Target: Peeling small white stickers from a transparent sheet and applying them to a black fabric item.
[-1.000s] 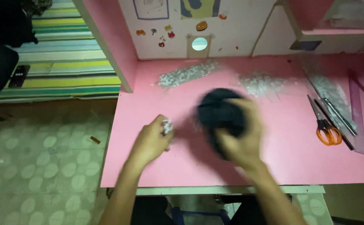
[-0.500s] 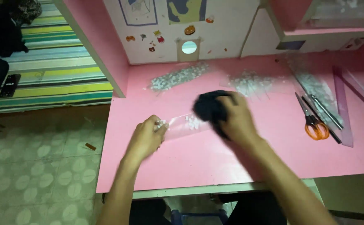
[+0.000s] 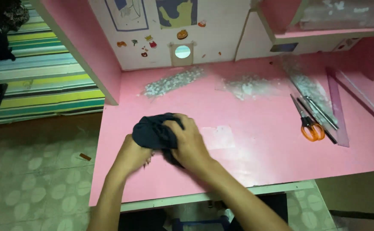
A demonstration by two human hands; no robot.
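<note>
a: quick pass, left to right. far left there's a striped mat (image 3: 41, 85) on the floor, off the bench (image 3: 255, 162). not in play.

b: hands?

a: left hand (image 3: 131, 156) is under the near-left edge of a dark cloth (image 3: 155, 130), fingers curled into it. right hand (image 3: 189, 143) lies on top of the cloth from the right, fingers closed over the bunch. both have hold of it.

b: where's the cloth sitting?

a: on the pink bench, left of middle, near the front edge. bunched up, not flat.

b: progress?

a: looks like wiping in hand. i'd judge it partway: a pale smeared patch (image 3: 219, 137) lies just right of the right hand, and further back two scatters of small clear bits, one (image 3: 172, 83) left of middle, one (image 3: 249, 87) right of it, both well apart from the cloth, untouched as they lie.

b: right side?

a: orange-handled scissors (image 3: 308, 124), a pen beside them, a clear ruler (image 3: 336, 107). none touched.
</note>
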